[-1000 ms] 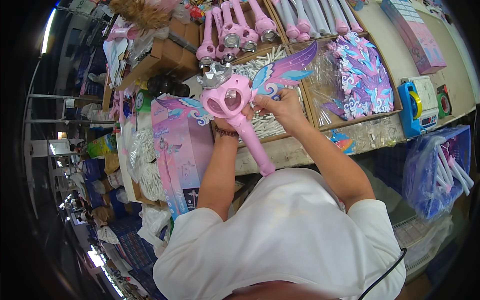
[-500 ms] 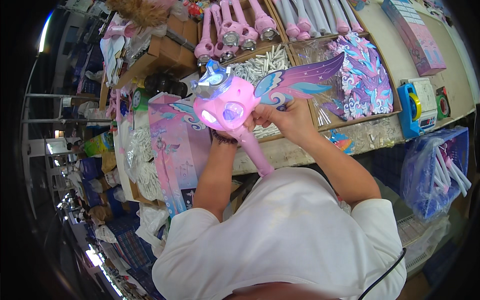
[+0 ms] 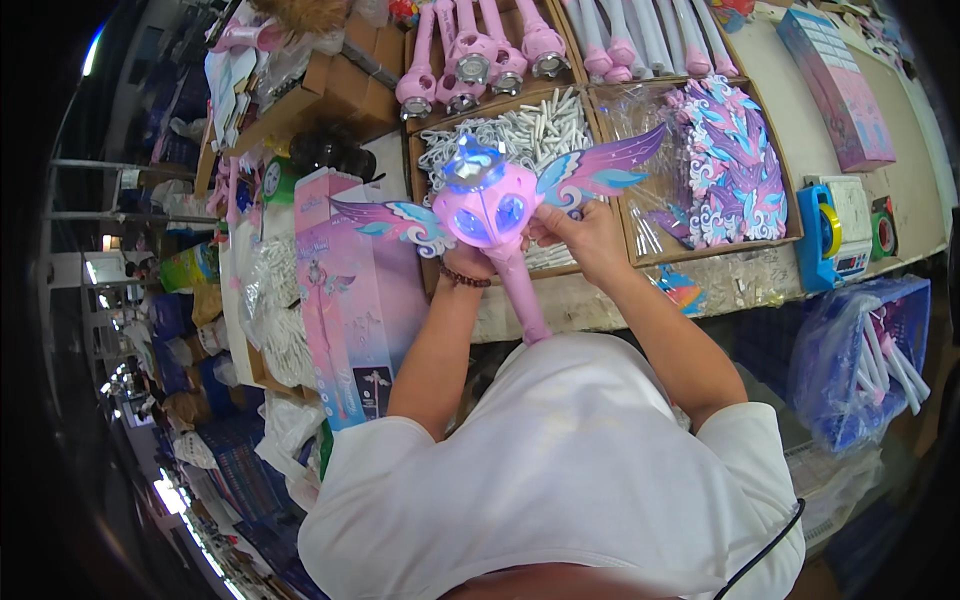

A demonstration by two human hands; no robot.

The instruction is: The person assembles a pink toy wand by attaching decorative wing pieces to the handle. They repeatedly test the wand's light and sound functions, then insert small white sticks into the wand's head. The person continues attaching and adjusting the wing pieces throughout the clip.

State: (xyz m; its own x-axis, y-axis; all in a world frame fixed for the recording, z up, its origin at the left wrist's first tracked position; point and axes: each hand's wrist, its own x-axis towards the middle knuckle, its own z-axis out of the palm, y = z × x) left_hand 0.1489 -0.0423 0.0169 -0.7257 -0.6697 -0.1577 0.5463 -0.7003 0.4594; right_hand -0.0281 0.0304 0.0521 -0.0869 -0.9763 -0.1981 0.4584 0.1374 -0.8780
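A pink toy wand (image 3: pixel 518 290) stands in front of me, its round head glowing blue through two oval windows and a crown-like top. A purple and blue left wing (image 3: pixel 392 222) and a matching right wing (image 3: pixel 610 165) spread from the head's sides. Mostly hidden behind the head, my left hand (image 3: pixel 470 262) is closed around the wand just under it, a beaded bracelet at the wrist. My right hand (image 3: pixel 578 236) pinches the root of the right wing, thumb and forefinger together. The handle's lower end reaches my white shirt.
Ahead, a divided cardboard tray (image 3: pixel 700 246) holds pink wand heads, handles, white cords and stacked wings. A printed box (image 3: pixel 335 290) lies left. Rightward are a blue tape dispenser (image 3: pixel 822 232), another printed box (image 3: pixel 838 95) and a blue plastic-lined basket (image 3: pixel 868 360).
The wand has turned upright, its head moving right and facing me more squarely. Its left wing now shows fully. The glow has gone from pinkish white to blue. Both hands keep hold.
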